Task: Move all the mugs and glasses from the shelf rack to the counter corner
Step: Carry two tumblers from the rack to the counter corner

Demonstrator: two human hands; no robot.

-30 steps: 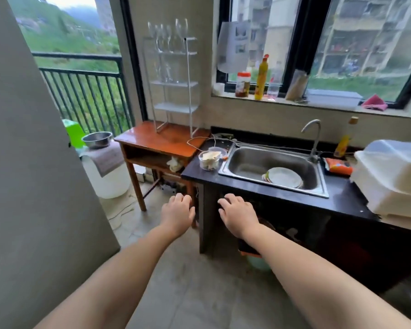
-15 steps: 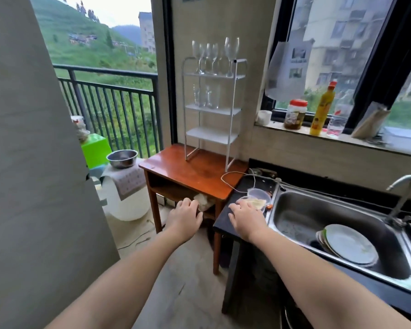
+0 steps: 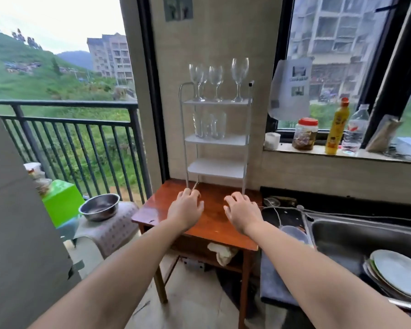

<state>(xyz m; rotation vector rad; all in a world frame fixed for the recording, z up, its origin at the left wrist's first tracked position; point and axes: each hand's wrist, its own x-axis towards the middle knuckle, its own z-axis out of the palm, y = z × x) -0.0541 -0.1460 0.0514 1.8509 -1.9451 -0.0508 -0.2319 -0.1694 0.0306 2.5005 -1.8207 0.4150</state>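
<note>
Both hands have advanced over the wooden table, left hand and right hand relaxed and empty, wine glasses and tumblers at twelve o'clock on the shelf rack.

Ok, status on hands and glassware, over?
Left hand and right hand open, empty, over wooden table. Wine glasses and tumblers on rack. Nothing blocking.
</note>
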